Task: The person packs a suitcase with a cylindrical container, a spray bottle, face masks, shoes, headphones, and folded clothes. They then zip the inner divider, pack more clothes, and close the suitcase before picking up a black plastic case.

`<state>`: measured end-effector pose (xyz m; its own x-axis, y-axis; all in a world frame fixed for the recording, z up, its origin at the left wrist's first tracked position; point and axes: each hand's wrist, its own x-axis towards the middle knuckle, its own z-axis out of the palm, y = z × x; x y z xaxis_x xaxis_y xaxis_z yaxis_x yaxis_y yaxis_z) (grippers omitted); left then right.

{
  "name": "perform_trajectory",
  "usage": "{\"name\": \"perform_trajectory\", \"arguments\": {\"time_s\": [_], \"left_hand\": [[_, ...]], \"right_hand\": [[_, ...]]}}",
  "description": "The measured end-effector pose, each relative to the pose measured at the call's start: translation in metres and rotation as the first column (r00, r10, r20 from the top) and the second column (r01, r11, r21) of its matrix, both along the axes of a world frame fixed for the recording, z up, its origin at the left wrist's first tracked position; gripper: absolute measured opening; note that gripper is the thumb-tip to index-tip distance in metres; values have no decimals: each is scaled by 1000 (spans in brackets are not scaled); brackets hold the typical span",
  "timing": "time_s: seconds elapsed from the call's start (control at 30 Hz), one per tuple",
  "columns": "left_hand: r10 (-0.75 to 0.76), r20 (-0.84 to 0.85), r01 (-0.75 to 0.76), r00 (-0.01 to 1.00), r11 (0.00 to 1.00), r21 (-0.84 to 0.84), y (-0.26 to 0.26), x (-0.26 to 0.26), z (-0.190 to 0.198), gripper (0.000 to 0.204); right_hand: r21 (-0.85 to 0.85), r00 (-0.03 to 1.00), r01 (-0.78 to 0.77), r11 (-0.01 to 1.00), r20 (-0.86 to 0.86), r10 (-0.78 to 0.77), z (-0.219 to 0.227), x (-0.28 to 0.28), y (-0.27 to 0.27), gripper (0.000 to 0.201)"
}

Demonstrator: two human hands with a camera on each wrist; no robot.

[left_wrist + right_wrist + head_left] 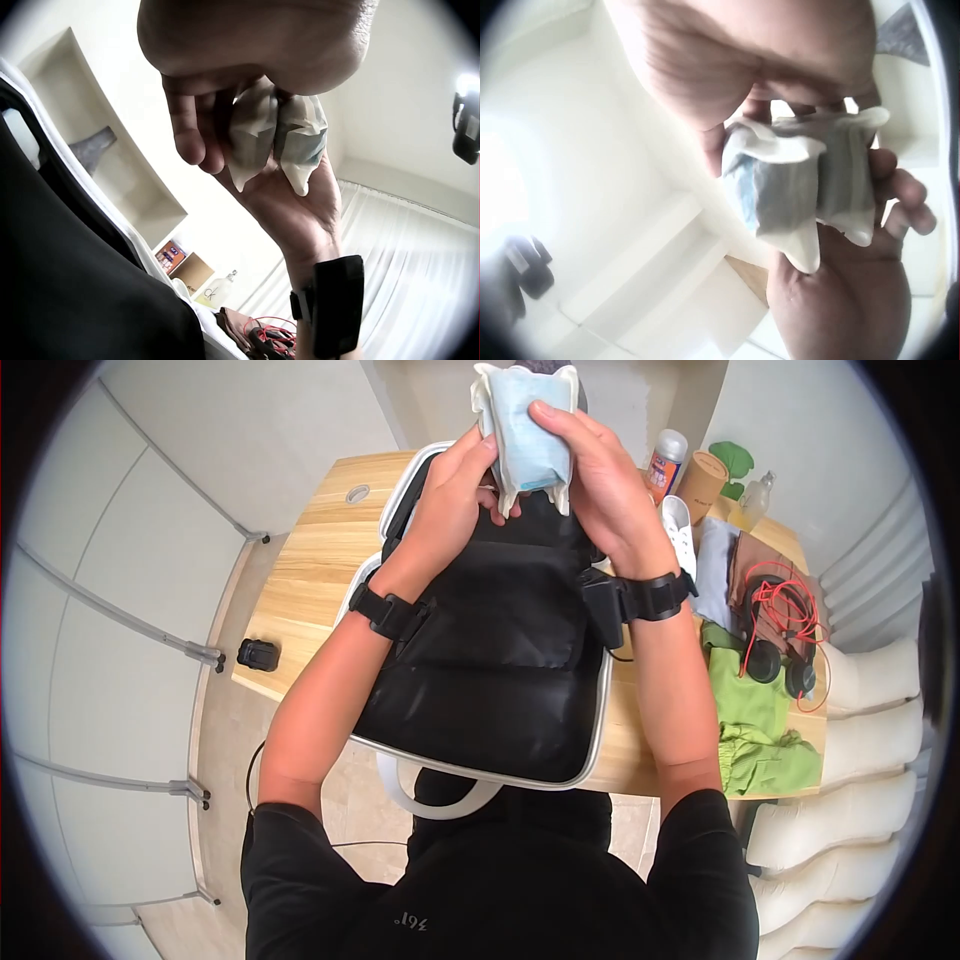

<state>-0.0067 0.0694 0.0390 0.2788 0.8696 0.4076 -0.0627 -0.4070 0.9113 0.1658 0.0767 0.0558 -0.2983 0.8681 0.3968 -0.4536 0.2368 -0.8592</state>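
My two hands hold a pair of small, soft tissue packs [532, 440], light blue with crimped whitish ends, up above an open suitcase. The left hand [445, 505] grips their left side. On the other side the right hand [615, 485] has its thumb laid over the blue front face. Seen from below in the left wrist view, the packs [300, 146] lie side by side between both hands. The right wrist view shows the same packs [787, 187] with pointed wrapper corners. Under the forearms lies the suitcase [470, 690], its black lining edged by a white rim.
A small black object [258, 654] sits at the table's left edge. To the right are a spray can [667, 460], a brown cylinder [702, 478], a glass bottle [757, 500], a white shoe [678, 530], headphones [763, 660] with a red cable, and green clothing [755, 730].
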Motion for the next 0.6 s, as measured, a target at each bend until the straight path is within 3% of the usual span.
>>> {"name": "perform_trajectory", "arguments": {"time_s": [0.03,0.1,0.17,0.23,0.3,0.33,0.37,0.4,0.47,0.5,0.57,0.6], "left_hand": [[5,-13,-5,1000,1000,-19,3,1,-1,47],[-26,-85,23,996,999,-33,13,-1,-1,51],[-55,-148,47,987,997,-57,22,-9,2,54],[46,-429,-39,902,999,25,34,-26,12,59],[126,-485,-143,866,990,2,67,-56,4,64],[163,-683,-250,712,968,-29,83,-73,-6,65],[167,-841,-356,514,934,-32,93,-83,-15,68],[169,-843,-363,511,931,-34,97,-88,-24,68],[55,-993,-193,108,981,34,103,-91,-40,69],[50,-993,-191,106,981,29,107,-89,-51,69],[192,-958,32,-211,981,190,112,-79,-66,65],[121,-969,-73,-216,987,140,105,-68,-64,64]], "right_hand": [[2,1000,-10,1000,-4,10,1,0,0,37],[26,982,176,984,59,-177,0,-1,-2,37],[-32,978,209,977,12,-209,8,5,-8,38],[-90,967,249,964,-33,-253,8,17,1,39],[-22,903,396,918,-170,-394,0,36,25,43],[-28,907,387,922,-166,-386,5,42,18,43],[-109,895,328,938,-280,-346,20,49,6,37],[-182,864,260,948,-394,-313,33,54,-5,32],[-161,875,272,949,-369,-314,47,63,-17,34],[-139,884,291,947,-340,-321,51,68,-23,36],[-72,864,350,934,-361,-351,54,68,-39,35],[4,891,294,956,-364,-272,56,71,-45,35]]}}
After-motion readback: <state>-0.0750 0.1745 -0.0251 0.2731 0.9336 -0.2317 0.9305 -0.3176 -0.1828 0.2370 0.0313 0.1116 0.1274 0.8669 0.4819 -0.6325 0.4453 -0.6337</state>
